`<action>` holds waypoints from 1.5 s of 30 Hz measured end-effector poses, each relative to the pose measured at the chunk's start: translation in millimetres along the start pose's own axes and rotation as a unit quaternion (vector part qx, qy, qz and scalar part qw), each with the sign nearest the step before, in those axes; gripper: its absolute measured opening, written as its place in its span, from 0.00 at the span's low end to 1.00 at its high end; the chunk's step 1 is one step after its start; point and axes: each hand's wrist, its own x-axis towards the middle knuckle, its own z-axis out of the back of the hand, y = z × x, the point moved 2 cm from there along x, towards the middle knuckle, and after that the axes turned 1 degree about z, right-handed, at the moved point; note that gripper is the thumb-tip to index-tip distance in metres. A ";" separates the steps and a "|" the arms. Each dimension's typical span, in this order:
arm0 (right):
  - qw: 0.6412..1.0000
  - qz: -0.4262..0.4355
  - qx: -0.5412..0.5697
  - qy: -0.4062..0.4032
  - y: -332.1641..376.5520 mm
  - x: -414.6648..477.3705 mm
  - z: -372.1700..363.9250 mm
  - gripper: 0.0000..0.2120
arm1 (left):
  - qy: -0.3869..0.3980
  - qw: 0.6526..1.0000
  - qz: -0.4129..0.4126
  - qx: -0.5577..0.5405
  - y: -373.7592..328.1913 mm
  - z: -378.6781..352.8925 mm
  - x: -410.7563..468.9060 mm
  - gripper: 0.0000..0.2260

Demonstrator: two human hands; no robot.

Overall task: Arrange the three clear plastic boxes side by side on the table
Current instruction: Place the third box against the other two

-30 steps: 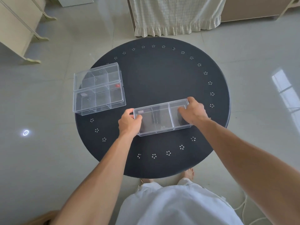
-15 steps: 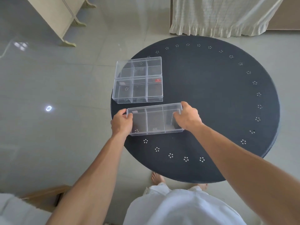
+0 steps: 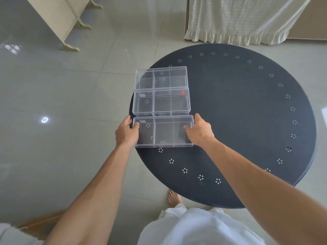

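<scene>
While both hands grip the near box, the row looks almost made
Done: far box [image 3: 161,77] and middle box [image 3: 161,101] sit long side to long side near the table's [image 3: 247,121] left edge, seemingly touching
Near box: near box [image 3: 163,131] lies parallel to the middle one, just beside it, a thin dark gap showing between them; whether it rests on the table or hangs just above, I cannot tell
Left: I judge only closing that gap, squaring the ends, and letting go
Left hand: left hand [image 3: 126,133] half-curled on the box's left end, thumb over the top rim, fingers hidden behind the wall
Right hand: right hand [image 3: 200,131] clasps the right end, thumb up along the far corner, fingers reaching over the lid
Risk: boxes stand close to the table edge, so a push leftward could tip one off
</scene>
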 end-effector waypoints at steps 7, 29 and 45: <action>1.000 0.001 0.011 -0.008 7.9 2.0 -6.5 0.12 | 0.001 1.000 -0.016 0.008 1.5 5.1 7.0 0.19; 0.999 0.035 0.036 0.007 5.9 15.7 -3.8 0.19 | 0.027 0.999 -0.020 0.005 -6.7 4.7 13.9 0.20; 0.999 0.021 0.045 0.005 7.3 19.4 -3.6 0.20 | 0.019 1.000 -0.015 0.011 -4.9 2.8 19.9 0.20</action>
